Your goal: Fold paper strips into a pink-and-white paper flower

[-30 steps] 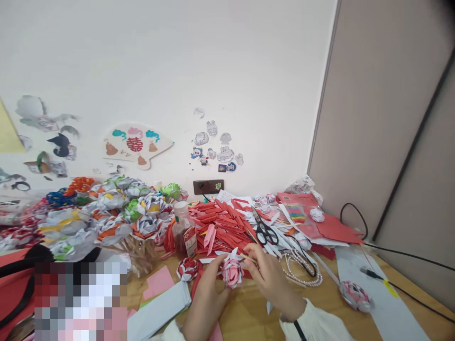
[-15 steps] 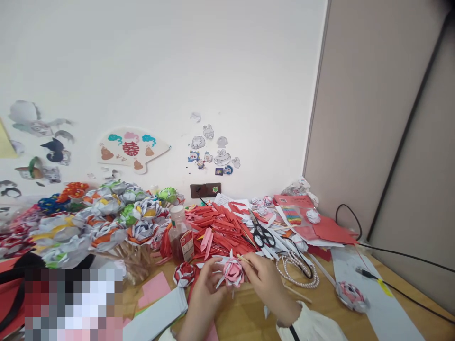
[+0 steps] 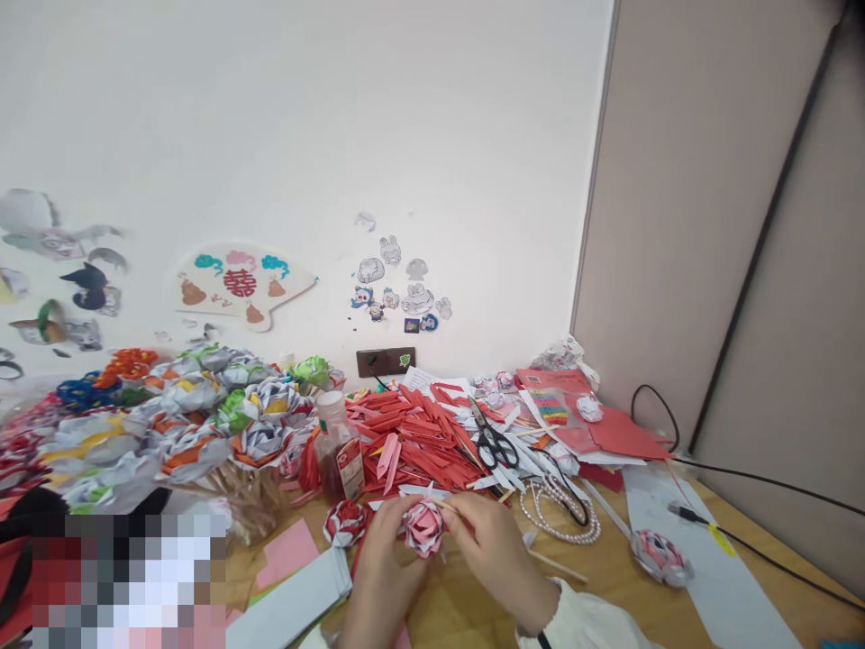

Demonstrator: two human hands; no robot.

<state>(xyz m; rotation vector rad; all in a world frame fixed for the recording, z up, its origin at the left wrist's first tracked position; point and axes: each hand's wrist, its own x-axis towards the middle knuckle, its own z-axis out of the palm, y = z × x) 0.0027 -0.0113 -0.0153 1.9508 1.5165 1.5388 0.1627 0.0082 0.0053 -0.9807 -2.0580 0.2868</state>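
A pink and white folded-paper flower (image 3: 424, 525) is held above the table, its layered petals facing me. My left hand (image 3: 386, 568) is closed around its left side, with the fingers partly behind it. My right hand (image 3: 490, 552) pinches a thin light wooden stick (image 3: 444, 507) whose tip touches the flower's upper right petals. Just left of my left hand lies a red and white paper flower (image 3: 346, 523). Beyond both hands is a heap of folded red paper strips (image 3: 419, 433).
Black-handled scissors (image 3: 496, 446) and a pearl string (image 3: 564, 514) lie right of the heap. A glass bottle (image 3: 336, 451) stands behind the red flower. Many paper flowers (image 3: 195, 397) crowd the left. Another pink flower (image 3: 660, 557) and a cable (image 3: 757, 545) lie right.
The whole view has shifted slightly. Both hands have moved a little left with the flower, which has turned. The stick tip stays at the flower's upper right.
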